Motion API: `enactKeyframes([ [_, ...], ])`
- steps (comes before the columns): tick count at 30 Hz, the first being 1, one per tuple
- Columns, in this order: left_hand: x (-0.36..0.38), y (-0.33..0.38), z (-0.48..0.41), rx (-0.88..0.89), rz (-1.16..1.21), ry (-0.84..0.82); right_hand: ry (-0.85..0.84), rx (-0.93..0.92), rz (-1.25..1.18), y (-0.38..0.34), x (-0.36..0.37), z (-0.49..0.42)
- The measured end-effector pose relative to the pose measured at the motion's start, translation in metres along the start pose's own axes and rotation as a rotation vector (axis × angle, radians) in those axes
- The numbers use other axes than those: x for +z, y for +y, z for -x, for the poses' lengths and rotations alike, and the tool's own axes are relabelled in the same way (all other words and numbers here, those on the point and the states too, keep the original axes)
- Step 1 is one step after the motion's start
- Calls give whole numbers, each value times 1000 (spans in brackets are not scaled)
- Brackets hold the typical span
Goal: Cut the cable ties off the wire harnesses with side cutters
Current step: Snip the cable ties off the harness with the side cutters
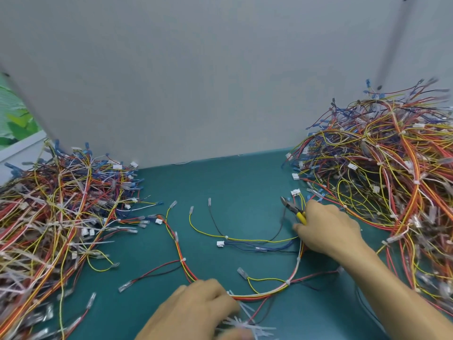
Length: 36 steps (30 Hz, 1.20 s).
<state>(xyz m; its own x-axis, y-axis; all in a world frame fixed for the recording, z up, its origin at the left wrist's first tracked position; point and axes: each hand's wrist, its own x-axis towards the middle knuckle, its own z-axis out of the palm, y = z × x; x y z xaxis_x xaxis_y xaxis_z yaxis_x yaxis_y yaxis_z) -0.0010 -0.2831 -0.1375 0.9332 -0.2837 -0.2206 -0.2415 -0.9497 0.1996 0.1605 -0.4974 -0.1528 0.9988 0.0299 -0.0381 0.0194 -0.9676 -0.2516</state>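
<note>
Holding the yellow-handled steel side cutters [294, 209], the right hand [328, 229] has its grip closed round the handles with the fingers curled. The dark blades project up and to the left beyond the fingertips. Whether the blades are parted cannot be told.

One end of the red, orange and yellow wire harness [272, 293] runs in under this grip. The rest of it lies spread loose on the teal counter [245, 182]. From the right-hand grip the trunk curves down and leftward to the left hand [198, 307], then rises beyond that hand to a small white connector [158, 221].

The left hand lies knuckles up. Its grip is closed down over the trunk, fingers curled, pinning the wires to the counter.

White nylon cable ties [288, 282] are fastened round the trunk between the two grips. Thin yellow, black and blue branch wires [245, 240] fan out to the left of the right-hand grip.

Just right of the left-hand grip, partly under the hand, lies a blurred heap of loose white cable-tie pieces [247, 325].

Well to the left of the left-hand grip sits a tangled pile of multicoloured harnesses [49, 217]. A taller tangled pile [392, 180] stands just right of the right-hand grip. A grey partition panel [220, 82] stands behind both grips.
</note>
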Motion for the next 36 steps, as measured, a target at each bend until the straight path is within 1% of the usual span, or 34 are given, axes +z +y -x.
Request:
enactKeyframes([
  [2,-5,-9,1,-156,84,201,26,4,8,-2,2,1],
  [3,-8,-15,0,-273,67,287,31,10,5,-2,2,1],
  [4,-10,-22,-4,-406,26,333,28,18,0,-2,2,1],
  [6,-12,-31,-12,-613,-22,300,13,35,-19,-3,2,0],
  [9,-8,-37,-25,-744,1,210,7,81,-141,0,1,-4],
  [11,-4,-39,-32,-785,11,227,65,114,-323,3,1,-10],
  [13,-2,-40,-35,-800,20,250,128,117,-596,3,0,-14],
  [16,-1,-42,-36,-800,66,285,108,132,-1205,-2,0,-16],
  [17,0,-44,-36,-798,93,296,94,139,-1353,-3,-1,-15],
  [20,1,-52,-38,-765,242,378,81,141,-1539,-7,-3,-13],
  [22,2,-59,-39,-722,403,524,47,162,-1658,-8,-4,-13],
  [23,1,-63,-40,-694,530,611,25,179,-1722,-9,-5,-13],
  [25,-3,-70,-42,-648,860,741,-26,219,-1801,-10,-5,-13],
  [26,-6,-72,-43,-638,1019,771,-54,246,-1817,-11,-6,-13],
  [27,-10,-73,-45,-632,1148,782,-76,275,-1827,-12,-6,-12],
  [29,-15,-75,-47,-629,1295,777,-95,327,-1795,-11,-7,-13],
  [30,-17,-75,-48,-630,1325,768,-82,333,-1732,-10,-7,-13],
  [31,-17,-75,-49,-633,1335,760,-53,305,-1609,-8,-7,-12],
  [32,-18,-75,-49,-636,1330,755,-6,244,-1395,-5,-7,-12],
  [33,-18,-76,-49,-639,1321,746,44,170,-1112,-2,-6,-12],
  [34,-17,-77,-48,-643,1306,730,69,108,-814,-1,-5,-11],
  [35,-17,-77,-48,-642,1286,707,76,70,-570,-2,-4,-9],
  [36,-16,-78,-47,-639,1260,677,66,51,-423,-7,-3,-7],
])
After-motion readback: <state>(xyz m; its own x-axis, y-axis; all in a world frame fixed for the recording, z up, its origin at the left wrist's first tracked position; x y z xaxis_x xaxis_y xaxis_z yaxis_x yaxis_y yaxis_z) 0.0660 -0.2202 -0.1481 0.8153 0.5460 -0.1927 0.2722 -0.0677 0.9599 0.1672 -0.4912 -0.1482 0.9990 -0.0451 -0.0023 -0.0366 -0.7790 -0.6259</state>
